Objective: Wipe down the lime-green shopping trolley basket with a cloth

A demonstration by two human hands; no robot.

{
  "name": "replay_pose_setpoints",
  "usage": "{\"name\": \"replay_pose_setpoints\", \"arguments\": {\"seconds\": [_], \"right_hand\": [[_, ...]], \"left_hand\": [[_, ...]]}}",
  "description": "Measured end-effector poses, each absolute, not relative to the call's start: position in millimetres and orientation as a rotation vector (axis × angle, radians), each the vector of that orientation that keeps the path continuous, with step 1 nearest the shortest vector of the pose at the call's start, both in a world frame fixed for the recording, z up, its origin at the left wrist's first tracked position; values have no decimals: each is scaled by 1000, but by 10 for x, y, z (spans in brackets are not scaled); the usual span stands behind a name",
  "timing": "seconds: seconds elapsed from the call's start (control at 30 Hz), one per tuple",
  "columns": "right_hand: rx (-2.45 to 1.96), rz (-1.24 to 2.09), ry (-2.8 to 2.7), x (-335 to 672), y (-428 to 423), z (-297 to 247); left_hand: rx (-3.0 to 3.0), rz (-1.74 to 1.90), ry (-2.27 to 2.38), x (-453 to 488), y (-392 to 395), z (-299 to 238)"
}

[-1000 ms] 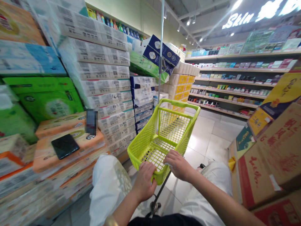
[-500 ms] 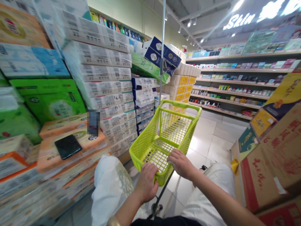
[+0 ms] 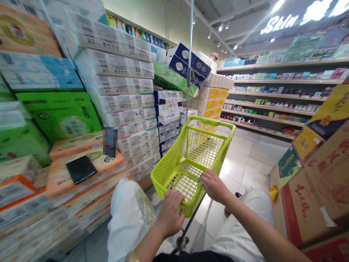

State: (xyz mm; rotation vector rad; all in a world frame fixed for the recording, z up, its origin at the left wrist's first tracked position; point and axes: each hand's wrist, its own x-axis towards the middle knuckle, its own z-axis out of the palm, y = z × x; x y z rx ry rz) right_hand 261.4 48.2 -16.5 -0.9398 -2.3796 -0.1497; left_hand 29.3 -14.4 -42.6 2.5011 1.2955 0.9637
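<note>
A lime-green plastic basket (image 3: 174, 160) on a wheeled stand sits in front of me, with nothing inside it. My left hand (image 3: 171, 211) is closed round its near rim. My right hand (image 3: 214, 185) grips the rim a little further right. My legs in white trousers (image 3: 128, 218) show below the basket. A black phone (image 3: 81, 169) lies flat on an orange tissue pack (image 3: 89, 171) to my left, out of both hands' reach.
Tall stacks of tissue and paper packs (image 3: 120, 91) wall the left side. Cardboard boxes (image 3: 319, 182) stand close on the right. A thin metal pole (image 3: 190, 58) rises behind the basket. Shelves of goods (image 3: 272, 98) line the far right wall beyond a white tiled floor (image 3: 253, 160).
The view has crept slightly forward and right; the basket sits a little higher and further right. Both hands keep their grip on the rim.
</note>
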Motion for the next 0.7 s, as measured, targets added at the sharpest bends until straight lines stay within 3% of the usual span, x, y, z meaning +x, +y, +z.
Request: {"name": "replay_pose_setpoints", "arguments": {"seconds": [0.7], "right_hand": [[-941, -138, -2361, 2336, 199, -214]], "left_hand": [[2478, 975, 1310, 334, -89, -417]]}}
